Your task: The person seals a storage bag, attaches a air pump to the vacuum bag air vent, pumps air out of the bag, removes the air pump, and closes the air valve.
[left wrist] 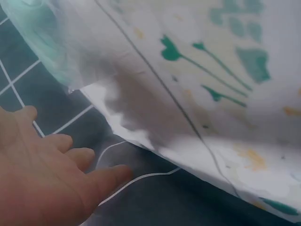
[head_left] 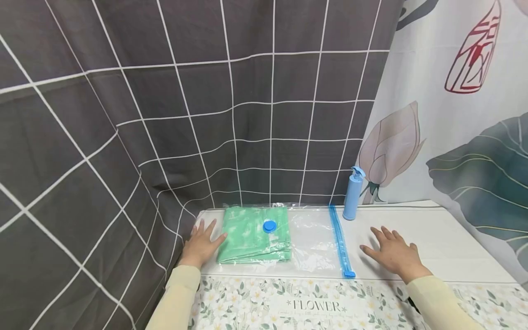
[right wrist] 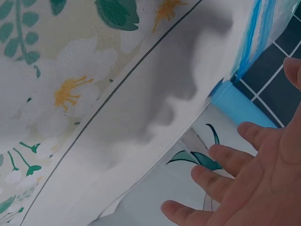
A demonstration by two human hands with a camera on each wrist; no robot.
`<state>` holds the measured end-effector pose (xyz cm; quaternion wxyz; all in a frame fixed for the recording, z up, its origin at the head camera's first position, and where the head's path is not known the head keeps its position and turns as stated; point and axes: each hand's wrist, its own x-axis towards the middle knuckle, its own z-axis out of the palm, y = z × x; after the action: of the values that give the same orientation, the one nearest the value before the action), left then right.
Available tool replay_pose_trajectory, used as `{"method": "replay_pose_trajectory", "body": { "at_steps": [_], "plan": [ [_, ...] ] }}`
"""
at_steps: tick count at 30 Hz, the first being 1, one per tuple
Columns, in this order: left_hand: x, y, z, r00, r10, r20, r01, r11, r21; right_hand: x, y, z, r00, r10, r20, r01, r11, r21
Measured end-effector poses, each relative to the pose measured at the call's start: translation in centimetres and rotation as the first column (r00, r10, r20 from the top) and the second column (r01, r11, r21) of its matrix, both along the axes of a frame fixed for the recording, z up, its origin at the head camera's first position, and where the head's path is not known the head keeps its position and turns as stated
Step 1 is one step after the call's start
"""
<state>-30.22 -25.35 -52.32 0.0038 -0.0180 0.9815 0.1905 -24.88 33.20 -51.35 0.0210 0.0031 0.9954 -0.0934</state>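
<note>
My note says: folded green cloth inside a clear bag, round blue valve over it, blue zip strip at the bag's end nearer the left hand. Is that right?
Not quite: the blue zip strip is at the end nearer the right hand, as the head view shows. The folded green cloth inside the clear bag and the round blue valve over it are right.

One clear bag lies at the dial's centre in the head view, on one table. Inside it, toward 9 o'clock, sits one folded green bundle, with one round blue cap. One blue zip strip runs at 3; one blue pump bottle stands at 2. Hands number two: left hand at 9, right hand at 3. Sleeves number two, at 8 and 4. One printed word, FLOWER, reads at 5.
</note>
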Motion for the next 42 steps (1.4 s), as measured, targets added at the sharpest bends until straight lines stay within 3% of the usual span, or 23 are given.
{"method": "replay_pose_trajectory", "body": {
  "at_steps": [11,16,20,25,31,35,38,42],
  "plan": [
    [0.0,2.3,1.1,0.998,-0.056,-0.04,0.056,0.998,0.003,0.3,-0.7,0.3,0.999,0.024,-0.032,-0.023,1.0,0.019],
    [0.1,5.5,1.8,0.989,-0.131,-0.071,0.129,0.991,-0.035,0.5,-1.8,0.4,0.999,0.043,-0.001,-0.043,0.998,-0.036],
    [0.3,9.5,2.4,0.966,-0.241,-0.094,0.231,0.967,-0.104,0.5,-2.9,0.9,0.996,0.06,0.06,-0.051,0.989,-0.139],
    [1.7,16.0,3.1,0.916,-0.392,-0.082,0.366,0.903,-0.224,0.6,-4.4,1.4,0.99,0.072,0.124,-0.038,0.964,-0.262],
    [4.8,23.7,3.1,0.837,-0.546,-0.044,0.484,0.774,-0.409,1.1,-5.5,1.5,0.973,0.041,0.226,0.024,0.96,-0.278],
    [6.3,27.3,2.6,0.791,-0.612,0.014,0.545,0.694,-0.471,1.7,-5.8,1.3,0.96,0.011,0.279,0.089,0.935,-0.343],
    [6.9,29.0,2.0,0.765,-0.642,0.041,0.579,0.659,-0.48,2.0,-6.1,0.8,0.957,0.0,0.291,0.121,0.909,-0.398],
    [7.3,30.3,1.3,0.75,-0.659,0.046,0.594,0.643,-0.484,2.3,-6.2,0.4,0.949,-0.013,0.315,0.166,0.869,-0.465]
  ]
}}
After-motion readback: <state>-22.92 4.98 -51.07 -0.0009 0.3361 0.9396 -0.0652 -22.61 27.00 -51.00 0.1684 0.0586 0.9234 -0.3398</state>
